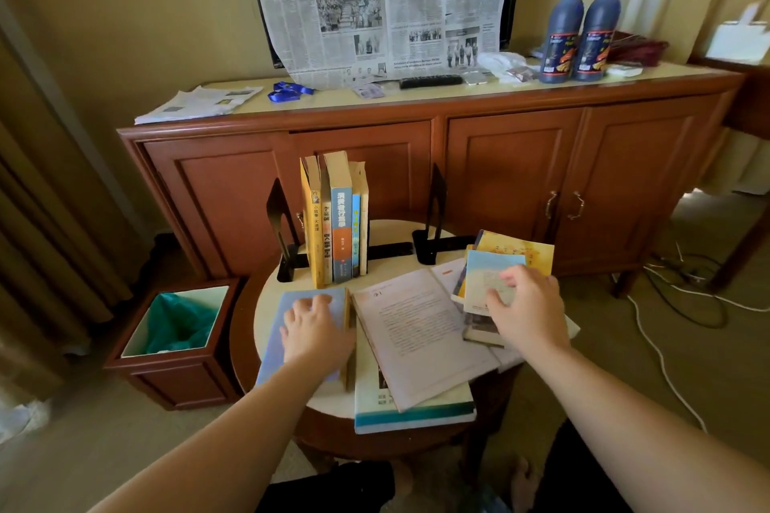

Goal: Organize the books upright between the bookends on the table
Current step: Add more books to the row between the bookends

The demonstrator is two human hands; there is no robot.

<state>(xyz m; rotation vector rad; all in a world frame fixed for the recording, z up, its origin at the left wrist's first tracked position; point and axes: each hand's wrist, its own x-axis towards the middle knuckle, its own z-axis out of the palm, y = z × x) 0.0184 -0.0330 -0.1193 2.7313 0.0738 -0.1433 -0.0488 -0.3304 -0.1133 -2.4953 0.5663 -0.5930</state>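
Observation:
Several books (336, 221) stand upright on the small round table (266, 304), close to the left black bookend (280, 221); the right black bookend (433, 217) stands apart with a gap between. My left hand (318, 331) lies flat on a blue book (275, 329) at the table's left. My right hand (527, 306) rests with spread fingers on a light blue book (483, 279) topping a small stack at the right, over a yellow book (521, 248). An open book (416, 329) lies in the middle across a white and teal book (412, 412).
A wooden cabinet (500, 162) stands right behind the table, with two dark bottles (579, 25), newspaper and small items on top. A wooden bin (175, 342) with a green liner sits left of the table. Cables (683, 304) trail on the floor at right.

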